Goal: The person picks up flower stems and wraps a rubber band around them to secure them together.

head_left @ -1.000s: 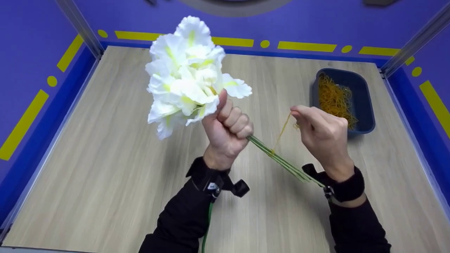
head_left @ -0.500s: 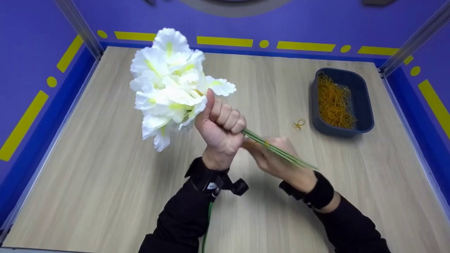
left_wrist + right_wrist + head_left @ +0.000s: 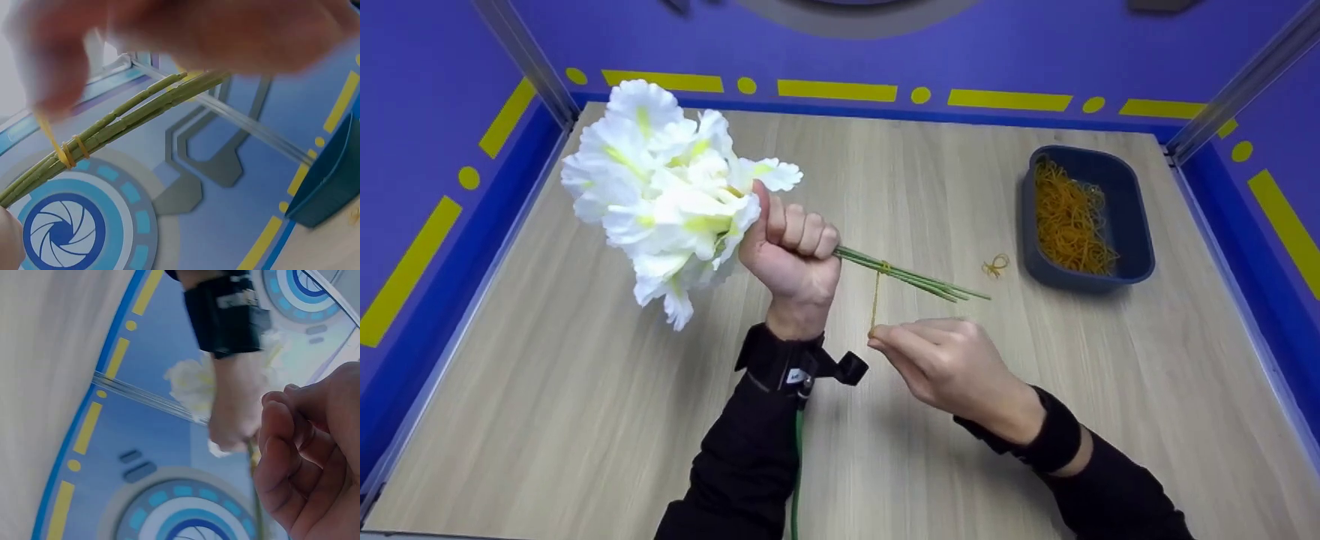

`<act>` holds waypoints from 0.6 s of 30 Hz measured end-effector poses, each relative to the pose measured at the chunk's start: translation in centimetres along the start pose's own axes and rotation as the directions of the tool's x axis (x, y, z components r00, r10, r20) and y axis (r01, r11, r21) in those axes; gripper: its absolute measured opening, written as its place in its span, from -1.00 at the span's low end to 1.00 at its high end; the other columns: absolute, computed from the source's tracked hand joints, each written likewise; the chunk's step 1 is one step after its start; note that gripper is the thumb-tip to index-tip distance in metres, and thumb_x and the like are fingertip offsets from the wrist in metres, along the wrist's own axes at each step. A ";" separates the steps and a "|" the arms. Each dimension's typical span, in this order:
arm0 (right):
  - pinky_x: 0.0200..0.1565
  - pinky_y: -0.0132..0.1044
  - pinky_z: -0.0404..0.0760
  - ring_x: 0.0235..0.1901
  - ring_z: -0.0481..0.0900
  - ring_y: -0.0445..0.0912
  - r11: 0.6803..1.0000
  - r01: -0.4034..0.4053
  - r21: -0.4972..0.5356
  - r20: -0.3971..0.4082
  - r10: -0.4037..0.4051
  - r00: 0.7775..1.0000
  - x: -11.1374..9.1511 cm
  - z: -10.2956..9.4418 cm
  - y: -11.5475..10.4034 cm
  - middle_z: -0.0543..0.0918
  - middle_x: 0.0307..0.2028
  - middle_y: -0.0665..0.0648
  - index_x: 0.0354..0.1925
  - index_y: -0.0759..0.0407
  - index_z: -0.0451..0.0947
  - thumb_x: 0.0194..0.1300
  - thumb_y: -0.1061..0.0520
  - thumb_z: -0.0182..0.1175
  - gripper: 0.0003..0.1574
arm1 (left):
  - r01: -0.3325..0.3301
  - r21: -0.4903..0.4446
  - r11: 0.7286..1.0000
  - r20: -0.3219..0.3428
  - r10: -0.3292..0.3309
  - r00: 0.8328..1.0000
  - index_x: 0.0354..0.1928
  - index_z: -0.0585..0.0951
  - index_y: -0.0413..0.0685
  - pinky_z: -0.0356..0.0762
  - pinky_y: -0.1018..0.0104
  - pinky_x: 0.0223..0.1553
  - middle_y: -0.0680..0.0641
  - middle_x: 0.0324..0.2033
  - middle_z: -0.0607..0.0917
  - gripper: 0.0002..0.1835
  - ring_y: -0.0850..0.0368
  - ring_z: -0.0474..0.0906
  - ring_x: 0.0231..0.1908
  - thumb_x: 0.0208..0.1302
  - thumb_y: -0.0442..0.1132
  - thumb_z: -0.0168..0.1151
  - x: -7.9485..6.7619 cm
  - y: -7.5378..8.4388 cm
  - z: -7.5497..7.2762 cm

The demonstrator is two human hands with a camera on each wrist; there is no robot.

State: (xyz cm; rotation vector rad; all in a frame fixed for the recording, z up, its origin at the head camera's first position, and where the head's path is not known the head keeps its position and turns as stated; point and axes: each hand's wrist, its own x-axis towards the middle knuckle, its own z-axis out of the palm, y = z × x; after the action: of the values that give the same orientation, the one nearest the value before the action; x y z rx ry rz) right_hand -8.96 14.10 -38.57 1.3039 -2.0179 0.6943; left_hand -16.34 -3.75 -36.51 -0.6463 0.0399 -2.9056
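R hand (image 3: pixel 949 367): thumb + fingertips pinching end of a rubber band (image 3: pixel 875 301); on person's side of the stems (image 3: pixel 919 280), not touching them. Band runs taut from pinch to stems; L wrist cam shows turns wrapped round them, exact count unclear. L hand (image 3: pixel 799 262): fingers curled round stems at bloom end, thumb up. White flowers (image 3: pixel 660 195) at that end of stems; free ends stick out the other side of the hand, held above the table (image 3: pixel 907 480). Spare bands (image 3: pixel 996 265) on table just beyond stems' free ends; tub (image 3: pixel 1134 225) w/ a heap of bands (image 3: pixel 1069 225) further out, same side.

Step (est.): winding band round stems, mid-wrap. Next move prob. calls for keeping tension while taking the pinched loop round stems or over their tips, L grip steady so stems don't twist. Risk: pinch slips, band snaps back.
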 end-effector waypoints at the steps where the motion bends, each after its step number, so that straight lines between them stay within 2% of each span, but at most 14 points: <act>1: -0.56 -0.37 0.62 -0.65 0.61 -0.22 1.000 0.005 -0.006 -0.013 -0.005 1.000 0.1 -0.5 0.1 0.66 -0.57 -0.01 -0.23 0.20 0.68 0.52 0.13 0.16 -0.78 | -0.006 0.023 1.000 0.011 0.006 1.000 -0.65 -0.02 0.08 -0.21 0.48 -0.73 0.14 -0.76 -0.03 -0.47 0.33 -0.18 -0.75 0.65 -0.11 -0.43 0.0 0.0 -0.2; 4: -0.59 -0.36 0.61 -0.68 0.63 -0.16 1.000 -0.006 -0.028 -0.080 0.004 0.997 0.4 -2.0 0.5 0.71 -0.55 0.05 -0.27 0.23 0.71 0.50 0.13 0.19 -0.76 | -0.014 0.080 0.997 0.043 0.011 0.999 -0.64 -0.03 0.07 -0.21 0.48 -0.72 0.14 -0.75 -0.03 -0.43 0.33 -0.17 -0.74 0.58 -0.14 -0.05 0.3 0.1 -0.6; 7: -0.64 -0.28 0.61 -0.69 0.65 -0.09 0.997 -0.054 -0.062 -0.152 0.044 0.987 0.5 -3.5 1.4 0.75 -0.49 0.10 -0.27 0.24 0.73 0.49 0.10 0.20 -0.73 | -0.008 0.111 0.994 0.053 0.002 0.999 -0.64 -0.03 0.07 -0.22 0.48 -0.70 0.14 -0.73 -0.03 -0.44 0.32 -0.18 -0.73 0.62 -0.11 -0.17 0.3 0.3 -0.4; 9: -0.65 -0.20 0.60 -0.66 0.67 -0.05 0.991 -0.099 -0.086 -0.179 0.083 0.980 0.4 -4.3 1.8 0.77 -0.44 0.10 -0.24 0.23 0.75 0.50 0.07 0.20 -0.71 | -0.001 0.115 0.993 0.052 -0.005 0.999 -0.65 -0.03 0.07 -0.22 0.49 -0.70 0.14 -0.73 -0.04 -0.45 0.32 -0.18 -0.73 0.67 -0.09 -0.44 0.3 0.5 -0.2; 11: -0.65 -0.16 0.59 -0.64 0.67 -0.05 0.986 -0.137 -0.098 -0.190 0.117 0.975 0.3 -4.8 2.3 0.77 -0.43 0.10 -0.20 0.22 0.77 0.49 0.04 0.22 -0.70 | 0.012 0.110 0.994 0.052 -0.018 0.999 -0.66 -0.03 0.07 -0.23 0.49 -0.69 0.14 -0.73 -0.05 -0.44 0.32 -0.19 -0.72 0.62 -0.06 -0.75 0.1 0.6 0.1; 16: -0.65 -0.20 0.52 -0.66 0.62 -0.08 0.977 -0.199 -0.072 -0.225 0.179 0.958 0.1 -5.2 3.2 0.74 -0.48 0.10 -0.23 0.24 0.77 0.44 0.03 0.28 -0.70 | 0.110 0.118 0.987 0.066 -0.118 0.991 -0.65 -0.03 0.08 -0.22 0.48 -0.69 0.15 -0.74 -0.04 -0.46 0.32 -0.18 -0.73 0.62 -0.11 -0.71 -0.3 0.4 0.8; 18: -0.62 -0.28 0.53 -0.66 0.59 -0.09 0.974 -0.223 -0.037 -0.233 0.209 0.950 0.2 -5.2 3.7 0.74 -0.48 0.10 -0.24 0.25 0.77 0.42 0.07 0.31 -0.74 | 0.173 0.141 0.975 0.069 -0.184 0.981 -0.65 -0.02 0.07 -0.21 0.48 -0.70 0.15 -0.76 -0.02 -0.46 0.32 -0.17 -0.74 0.66 -0.12 -0.44 -0.5 0.2 1.0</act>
State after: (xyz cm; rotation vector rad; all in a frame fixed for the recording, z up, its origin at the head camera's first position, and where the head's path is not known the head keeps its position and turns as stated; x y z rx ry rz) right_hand -11.26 19.09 -35.33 0.9282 -1.9919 0.8329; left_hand -15.45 -3.86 -35.79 -0.7815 -0.2343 -3.0141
